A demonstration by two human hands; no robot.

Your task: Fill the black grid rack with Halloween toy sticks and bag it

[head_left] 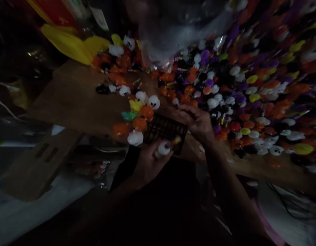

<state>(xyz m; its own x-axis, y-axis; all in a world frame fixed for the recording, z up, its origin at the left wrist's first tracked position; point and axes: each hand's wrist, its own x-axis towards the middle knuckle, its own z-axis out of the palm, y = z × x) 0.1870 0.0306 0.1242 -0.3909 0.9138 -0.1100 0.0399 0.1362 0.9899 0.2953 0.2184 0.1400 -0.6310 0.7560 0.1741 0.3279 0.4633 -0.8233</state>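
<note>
Two bare hands meet just below the middle of the frame over a dark, grid-patterned tray [165, 129] that looks like black plastic. The left hand [147, 164], lower centre, is curled around a small white ghost-shaped toy [163, 149] and presses it against the tray's near edge. The right hand [197, 121], just right of centre, is cupped with bent fingers on the tray's far right edge; whether it pinches anything small cannot be told in the dim, blurred light. Along the tray's left side sit a few small round toys: a white skull-faced one [154, 101], an orange one [147, 111], a yellow one [135, 105] and another white one [135, 137]. Behind the hands, a huge heap of orange, white, purple and black toys [250, 85] fills the right and upper part of the frame, spread over a brown wooden tabletop [73, 99]. At upper left lies a bright yellow plastic piece [68, 44].
</note>
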